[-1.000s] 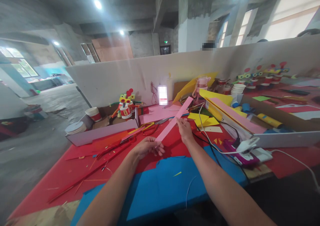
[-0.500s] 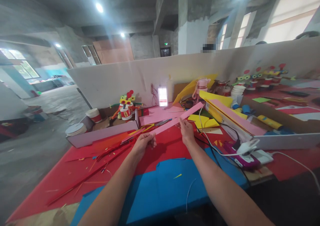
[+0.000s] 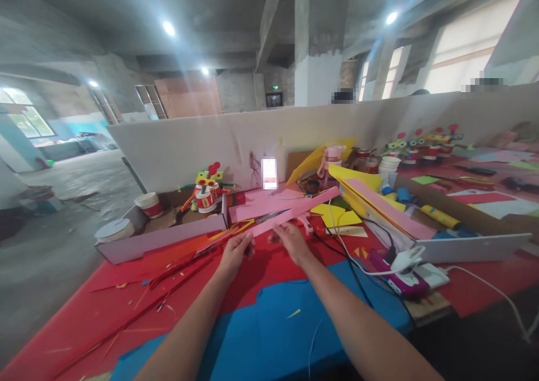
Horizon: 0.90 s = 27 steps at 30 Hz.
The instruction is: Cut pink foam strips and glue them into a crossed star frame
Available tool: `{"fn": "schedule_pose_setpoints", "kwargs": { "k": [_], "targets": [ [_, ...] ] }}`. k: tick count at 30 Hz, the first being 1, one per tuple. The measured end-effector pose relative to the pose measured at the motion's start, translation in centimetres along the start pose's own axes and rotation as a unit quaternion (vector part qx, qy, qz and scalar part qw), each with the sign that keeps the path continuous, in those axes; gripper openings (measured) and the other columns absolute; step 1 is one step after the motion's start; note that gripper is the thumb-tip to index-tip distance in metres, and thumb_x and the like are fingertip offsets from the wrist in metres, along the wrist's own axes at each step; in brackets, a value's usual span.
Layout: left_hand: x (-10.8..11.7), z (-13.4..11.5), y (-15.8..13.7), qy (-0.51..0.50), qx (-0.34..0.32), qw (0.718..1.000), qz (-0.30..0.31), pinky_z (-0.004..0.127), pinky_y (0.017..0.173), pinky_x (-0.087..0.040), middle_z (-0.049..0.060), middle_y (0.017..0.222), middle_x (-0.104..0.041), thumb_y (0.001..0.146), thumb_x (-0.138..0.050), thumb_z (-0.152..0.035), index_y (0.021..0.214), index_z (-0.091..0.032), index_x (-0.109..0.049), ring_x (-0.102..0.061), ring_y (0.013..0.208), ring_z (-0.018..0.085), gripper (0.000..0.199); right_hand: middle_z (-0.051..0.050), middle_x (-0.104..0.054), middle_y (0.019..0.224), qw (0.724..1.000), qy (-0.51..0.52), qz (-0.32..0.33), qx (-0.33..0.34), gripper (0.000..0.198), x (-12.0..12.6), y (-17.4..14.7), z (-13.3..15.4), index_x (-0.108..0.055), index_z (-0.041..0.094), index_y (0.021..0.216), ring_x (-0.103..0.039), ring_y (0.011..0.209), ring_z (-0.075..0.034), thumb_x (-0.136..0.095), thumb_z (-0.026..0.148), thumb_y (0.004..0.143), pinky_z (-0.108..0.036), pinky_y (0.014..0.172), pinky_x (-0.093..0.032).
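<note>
Left hand: the left hand [image 3: 236, 250] is pinched on the near-left end of the pink strip [image 3: 297, 209], thumb against fingers.
Right hand: the right hand [image 3: 290, 241] has its fingertips at the strip's lower edge, near the left hand; whether it grips or only steadies, I cannot tell.
Pink strip: raised over the surface [image 3: 236, 288], slanting up to the right, its far end well beyond both hands.
Handling the strip: best kept lightly pinched, I judge, with fingers running along the edges so the paper neither creases nor twists; the long unsupported end is likeliest to bend.
Scissors and yellow scraps: scissors [image 3: 273, 214] lie just behind the strip, yellow paper [image 3: 342, 217] near its far end; a low sweep could catch them.
White cable: the cable [image 3: 340, 245] crosses to the right, so rightward room looks tight.
Blue sheet: the blue sheet [image 3: 269, 325] spreads flat towards the near edge, giving the forearms the easier room.
Boxes: the left box [image 3: 168, 239] and right box [image 3: 471, 250] bound the sides.
</note>
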<state>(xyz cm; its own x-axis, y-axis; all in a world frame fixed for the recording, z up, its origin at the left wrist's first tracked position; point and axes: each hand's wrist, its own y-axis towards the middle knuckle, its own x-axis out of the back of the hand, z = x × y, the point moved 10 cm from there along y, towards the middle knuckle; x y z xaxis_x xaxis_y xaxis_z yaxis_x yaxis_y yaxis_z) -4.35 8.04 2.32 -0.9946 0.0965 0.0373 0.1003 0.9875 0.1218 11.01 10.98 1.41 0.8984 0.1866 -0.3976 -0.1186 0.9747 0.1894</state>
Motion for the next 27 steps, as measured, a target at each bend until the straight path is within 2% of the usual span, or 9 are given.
{"fn": "schedule_pose_setpoints", "kwargs": {
  "k": [2, 4, 12, 16, 21, 27],
  "targets": [
    [-0.2, -0.2, 0.0, 0.01, -0.005, 1.0, 0.006, 0.022, 0.046, -0.033, -0.002, 0.047, -0.054, 0.075, -0.065, -0.058, 0.063, -0.016, -0.057, -0.045, 0.042, 0.009, 0.045, -0.001, -0.065, 0.054, 1.0, -0.002, 0.021, -0.015, 0.046, -0.9, -0.3, -0.6, -0.063, 0.019, 0.067, -0.064, 0.052, -0.018, -0.069, 0.064, 0.068, -0.031, 0.056, -0.054],
    [-0.4, -0.2, -0.1, 0.017, -0.007, 1.0, 0.014, 0.022, 0.047, -0.034, -0.001, 0.048, -0.055, 0.075, -0.065, -0.058, 0.063, -0.016, -0.057, -0.045, 0.043, 0.009, 0.045, -0.001, -0.065, 0.054, 1.0, 0.017, 0.005, -0.014, 0.045, -0.5, -0.1, -0.4, -0.062, 0.019, 0.067, -0.065, 0.052, -0.018, -0.069, 0.063, 0.068, -0.031, 0.055, -0.055],
    [1.5, -0.2, 0.4, 0.018, -0.007, 1.0, 0.012, 0.021, 0.047, -0.033, -0.003, 0.048, -0.052, 0.075, -0.066, -0.058, 0.063, -0.016, -0.057, -0.044, 0.043, 0.009, 0.044, -0.002, -0.064, 0.05, 0.989, 0.077, -0.122, 0.029, 0.046, 4.7, 1.2, 2.4, -0.059, 0.018, 0.062, -0.061, 0.042, -0.016, -0.078, 0.059, 0.058, -0.027, 0.043, -0.052],
    [2.4, -0.5, 0.7, 0.038, -0.017, 0.999, 0.016, 0.021, 0.047, -0.031, -0.002, 0.046, -0.052, 0.076, -0.065, -0.057, 0.062, -0.016, -0.057, -0.043, 0.042, 0.008, 0.044, -0.003, -0.064, 0.048, 0.983, 0.054, -0.167, 0.048, 0.044, 6.6, 1.3, 3.8, -0.059, 0.017, 0.062, -0.061, 0.041, -0.016, -0.074, 0.059, 0.063, -0.025, 0.039, -0.048],
    [3.1, -0.7, 0.8, 0.068, -0.017, 0.998, 0.001, 0.022, 0.047, -0.03, -0.002, 0.043, -0.051, 0.075, -0.065, -0.06, 0.059, -0.016, -0.057, -0.041, 0.041, 0.009, 0.046, -0.003, -0.066, 0.052, 0.968, 0.024, -0.241, 0.071, 0.043, 9.5, 0.7, 5.7, -0.06, 0.019, 0.065, -0.061, 0.042, -0.016, -0.068, 0.061, 0.068, -0.022, 0.032, -0.037],
    [3.5, -0.2, 1.1, 0.079, -0.006, 0.997, -0.002, 0.022, 0.045, -0.029, -0.001, 0.042, -0.052, 0.07, -0.066, -0.063, 0.058, -0.017, -0.057, -0.042, 0.04, 0.01, 0.049, 0.0, -0.061, 0.049, 0.945, 0.022, -0.296, 0.14, 0.045, 12.1, 0.4, 7.5, -0.058, 0.02, 0.064, -0.058, 0.043, -0.014, -0.065, 0.063, 0.069, -0.024, 0.043, -0.045]
  ]
}}
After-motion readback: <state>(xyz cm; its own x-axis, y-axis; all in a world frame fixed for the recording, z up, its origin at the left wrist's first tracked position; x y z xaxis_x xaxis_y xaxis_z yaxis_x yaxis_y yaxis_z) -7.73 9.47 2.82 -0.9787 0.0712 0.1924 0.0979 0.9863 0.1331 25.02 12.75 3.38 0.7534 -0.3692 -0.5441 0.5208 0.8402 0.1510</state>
